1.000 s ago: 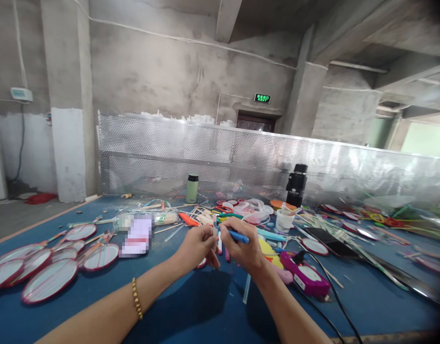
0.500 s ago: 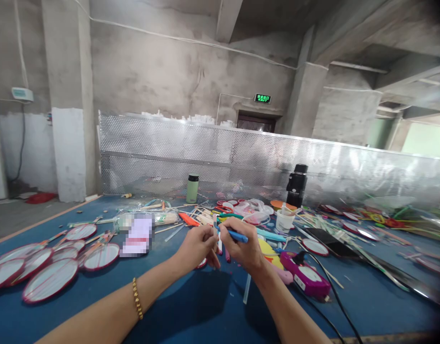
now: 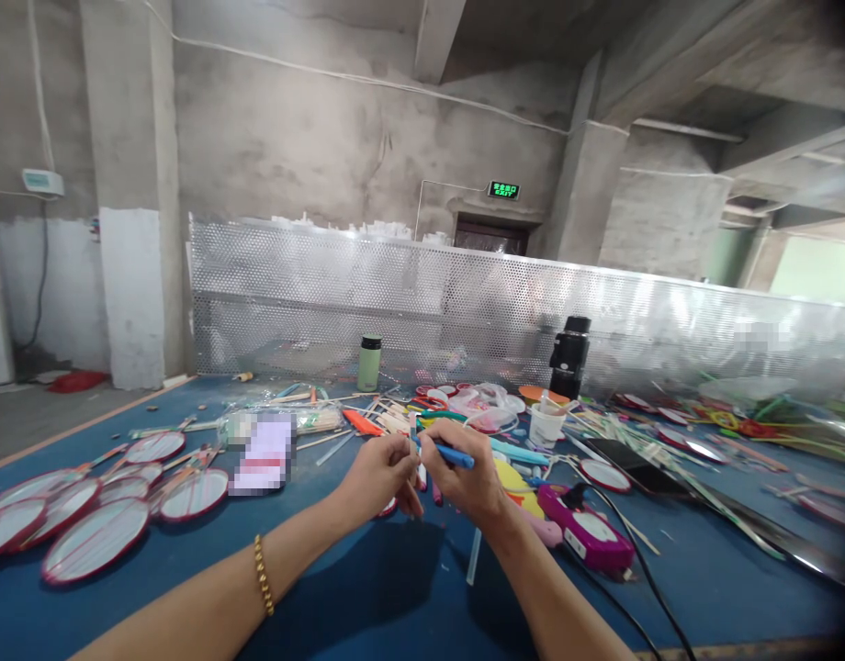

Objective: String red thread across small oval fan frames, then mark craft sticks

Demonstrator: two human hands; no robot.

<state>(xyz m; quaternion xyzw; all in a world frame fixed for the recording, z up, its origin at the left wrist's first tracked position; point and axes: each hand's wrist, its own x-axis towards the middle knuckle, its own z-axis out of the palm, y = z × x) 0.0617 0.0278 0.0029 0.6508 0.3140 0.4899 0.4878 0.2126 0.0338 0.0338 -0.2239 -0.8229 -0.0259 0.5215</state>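
Observation:
Above the blue table, my left hand (image 3: 381, 473) pinches a narrow pale strip (image 3: 413, 426) that stands upright from its fingertips. My right hand (image 3: 462, 466) grips a blue pen (image 3: 456, 455), its tip end hidden by the fingers close to the strip. The two hands almost touch. Below the left hand shows a bit of red rim (image 3: 388, 507), mostly covered. A yellow piece (image 3: 521, 488) and a purple device (image 3: 588, 531) with a black cable lie right of my right hand.
Several red-rimmed round discs (image 3: 97, 540) lie at left beside a blurred phone (image 3: 263, 454). Behind the hands are loose sticks, a green bottle (image 3: 369, 364), a white cup (image 3: 546, 424) and a black flask (image 3: 569, 358). A perforated metal screen (image 3: 326, 294) borders the table's back.
Almost nothing differs. Both hands keep their place and grip, with only a tiny shift of the blue pen.

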